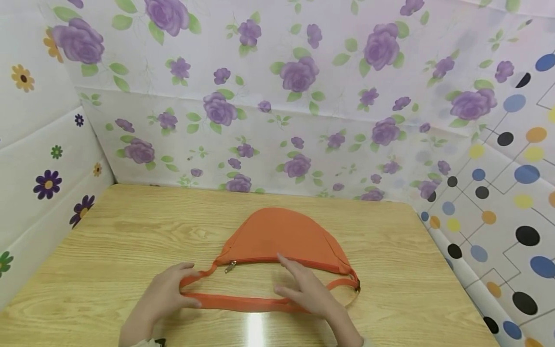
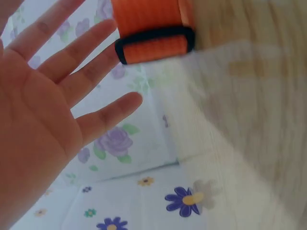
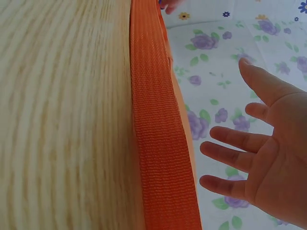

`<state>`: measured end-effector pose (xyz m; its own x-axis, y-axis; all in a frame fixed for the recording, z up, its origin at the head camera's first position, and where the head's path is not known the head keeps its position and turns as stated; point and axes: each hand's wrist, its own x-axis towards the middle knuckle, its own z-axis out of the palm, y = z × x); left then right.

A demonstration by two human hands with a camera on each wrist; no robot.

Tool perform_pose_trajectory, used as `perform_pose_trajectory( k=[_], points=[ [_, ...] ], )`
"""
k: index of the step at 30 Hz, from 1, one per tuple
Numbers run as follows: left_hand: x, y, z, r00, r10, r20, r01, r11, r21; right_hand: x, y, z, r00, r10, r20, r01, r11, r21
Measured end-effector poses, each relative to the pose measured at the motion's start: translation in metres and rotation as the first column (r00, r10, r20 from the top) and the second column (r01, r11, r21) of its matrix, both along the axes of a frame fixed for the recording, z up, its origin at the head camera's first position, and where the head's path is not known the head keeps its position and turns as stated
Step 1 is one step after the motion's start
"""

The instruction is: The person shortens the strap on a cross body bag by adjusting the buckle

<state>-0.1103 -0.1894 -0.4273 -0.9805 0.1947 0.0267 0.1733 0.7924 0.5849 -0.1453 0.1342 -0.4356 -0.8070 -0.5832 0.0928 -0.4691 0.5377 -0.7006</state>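
An orange crescent-shaped sling bag (image 1: 279, 236) lies on the wooden table, curved side away from me. Its zipper runs along the near edge, and the zipper pull (image 1: 230, 266) sits at the left end. The orange strap (image 1: 238, 303) loops toward me. At the loop's left bend is my left hand (image 1: 162, 294), fingers spread and thumb beside the strap. The left wrist view shows a black strap slider (image 2: 156, 44) close to those fingertips. My right hand (image 1: 307, 290) hovers over the right part of the strap, fingers extended, nothing held; it covers some of the strap.
The bag rests on a light wood-grain table (image 1: 151, 226). Behind it hangs a purple-flowered cloth (image 1: 299, 120). A daisy-print sheet (image 1: 39, 144) stands at the left, and a dotted sheet (image 1: 498, 231) runs along the right edge.
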Motion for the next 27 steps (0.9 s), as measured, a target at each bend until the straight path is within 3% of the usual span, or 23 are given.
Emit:
perform_pose_trajectory(
  k=[5, 16, 27],
  points=[
    [0.001, -0.01, 0.0, 0.996, 0.014, 0.091, -0.018, 0.999, 0.047, 0.0, -0.001, -0.002, 0.999, 0.028, 0.025, -0.028, 1.0, -0.001],
    [0.0, -0.02, -0.006, 0.991, 0.005, 0.134, -0.013, 0.998, 0.062, -0.001, -0.003, -0.005, 0.997, 0.053, 0.048, -0.054, 0.999, 0.004],
    [-0.002, -0.029, -0.01, 0.986, -0.118, 0.121, 0.101, 0.985, 0.137, 0.003, -0.003, -0.007, 0.994, 0.08, 0.074, -0.081, 0.997, 0.007]
  ],
)
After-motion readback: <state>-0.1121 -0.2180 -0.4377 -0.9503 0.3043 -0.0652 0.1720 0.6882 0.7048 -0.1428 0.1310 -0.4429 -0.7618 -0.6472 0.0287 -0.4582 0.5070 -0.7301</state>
